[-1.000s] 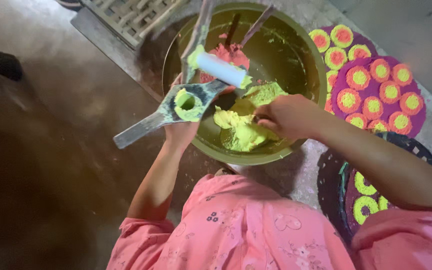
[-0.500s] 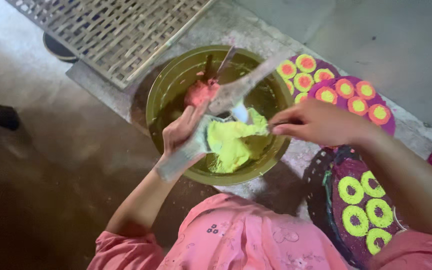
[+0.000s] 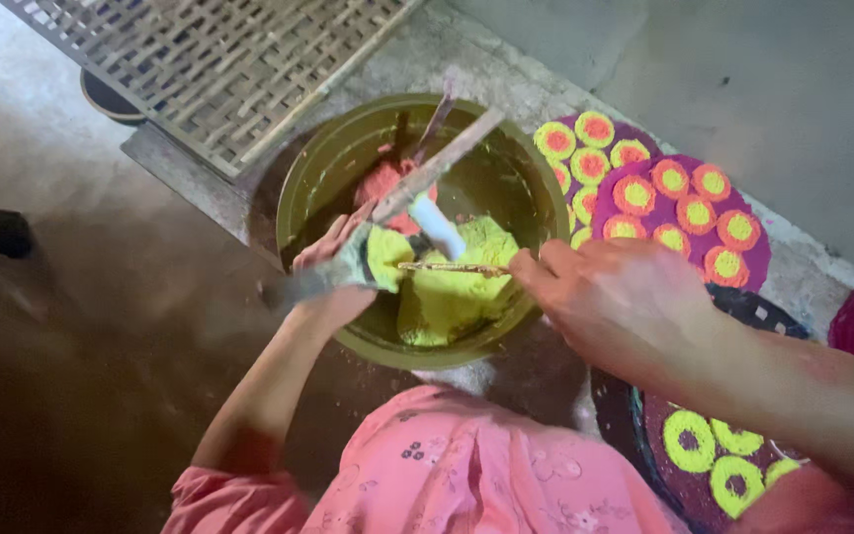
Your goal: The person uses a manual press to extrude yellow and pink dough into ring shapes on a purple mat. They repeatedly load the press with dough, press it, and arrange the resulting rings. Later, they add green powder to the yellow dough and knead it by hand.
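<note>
Left hand (image 3: 333,262): wrapped around a flat grey metal mould with a long handle (image 3: 323,277), held over the near-left rim of the bowl. A round pad of yellow-green dough (image 3: 387,255) sits in its cup.

Right hand (image 3: 620,302): fingers pinched narrow on a thin yellowish stick (image 3: 452,267), its tip reaching across toward the mould.

Bowl: big round olive-green basin (image 3: 328,163) on the floor in front of my knees. Inside it, a lump of yellow-green dough (image 3: 457,297) near me and a smaller pink lump (image 3: 383,183) at the far side.

Other bits: a short white cylinder (image 3: 437,225) and two grey handles (image 3: 442,148) lean in the bowl. Can't tell what they are.

Right of the bowl: round purple tray (image 3: 758,262) of orange and yellow discs, plus a second tray (image 3: 684,415) with green-yellow rings by my knee.

Behind: woven bamboo rack (image 3: 200,59).

What could go wrong, my guess: the mould is tilted, so the dough pad could slide out, and poking too hard with the stick could tear it. My right arm also hangs over the near tray, so a dropped elbow would squash those rings.
</note>
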### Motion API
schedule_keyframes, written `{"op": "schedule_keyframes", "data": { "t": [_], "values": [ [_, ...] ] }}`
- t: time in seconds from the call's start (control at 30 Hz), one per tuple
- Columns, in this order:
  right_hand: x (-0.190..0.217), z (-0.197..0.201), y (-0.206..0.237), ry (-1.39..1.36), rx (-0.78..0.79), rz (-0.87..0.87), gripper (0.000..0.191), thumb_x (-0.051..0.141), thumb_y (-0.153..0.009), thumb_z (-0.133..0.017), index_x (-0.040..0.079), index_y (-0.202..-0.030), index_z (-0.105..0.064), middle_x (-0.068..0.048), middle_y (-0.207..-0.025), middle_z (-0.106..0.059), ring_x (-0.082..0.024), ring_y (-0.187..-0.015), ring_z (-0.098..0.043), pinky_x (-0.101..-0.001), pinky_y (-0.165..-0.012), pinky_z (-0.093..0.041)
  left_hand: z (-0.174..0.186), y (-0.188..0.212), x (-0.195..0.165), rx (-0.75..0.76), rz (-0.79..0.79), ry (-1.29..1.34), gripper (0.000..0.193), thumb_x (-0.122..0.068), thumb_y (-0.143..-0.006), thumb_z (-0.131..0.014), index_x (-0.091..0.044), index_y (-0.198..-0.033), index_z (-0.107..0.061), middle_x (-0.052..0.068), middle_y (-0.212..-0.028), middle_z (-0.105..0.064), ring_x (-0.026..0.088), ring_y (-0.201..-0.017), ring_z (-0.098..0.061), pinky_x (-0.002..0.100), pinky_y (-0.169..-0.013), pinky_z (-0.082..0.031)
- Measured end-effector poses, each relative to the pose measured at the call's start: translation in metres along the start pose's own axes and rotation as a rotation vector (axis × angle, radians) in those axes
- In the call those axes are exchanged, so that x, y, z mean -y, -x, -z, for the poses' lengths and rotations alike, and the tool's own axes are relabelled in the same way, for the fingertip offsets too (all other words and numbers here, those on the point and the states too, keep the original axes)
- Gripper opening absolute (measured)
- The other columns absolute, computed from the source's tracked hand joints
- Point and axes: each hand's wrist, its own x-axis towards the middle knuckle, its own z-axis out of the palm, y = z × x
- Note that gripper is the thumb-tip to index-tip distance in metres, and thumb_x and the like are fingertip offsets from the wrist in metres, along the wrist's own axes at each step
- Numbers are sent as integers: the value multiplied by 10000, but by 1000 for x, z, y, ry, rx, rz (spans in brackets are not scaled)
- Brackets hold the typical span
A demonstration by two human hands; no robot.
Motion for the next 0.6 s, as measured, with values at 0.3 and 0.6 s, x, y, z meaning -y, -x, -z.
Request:
{"op": "schedule_keyframes", "data": {
  "t": [0.3, 0.6],
  "values": [
    [44, -44, -43, 182, -169, 183, 277, 204, -792, -640, 86, -1041, -664, -40, -772, -680, -181, -559, -694, -310, -481, -548, -37, 13, -3, -27, -157, 75, 872, -272, -560, -791, -102, -1382, -555, 145, -1302, -659, 344, -1177, -632, 462, -906, -537],
    [-1, -2, -15, 177, -195, 112, 351, 166, -751, -654, 159, -1101, -689, -4, -760, -639, -179, -604, -695, -338, -504, -540, -3, -3, 8, 168, 103, 231, 338, -268, -779, -829, -176, -1087, -726, 78, -1152, -724, 276, -1058, -700, 394, -933, -552]
  ]
}}
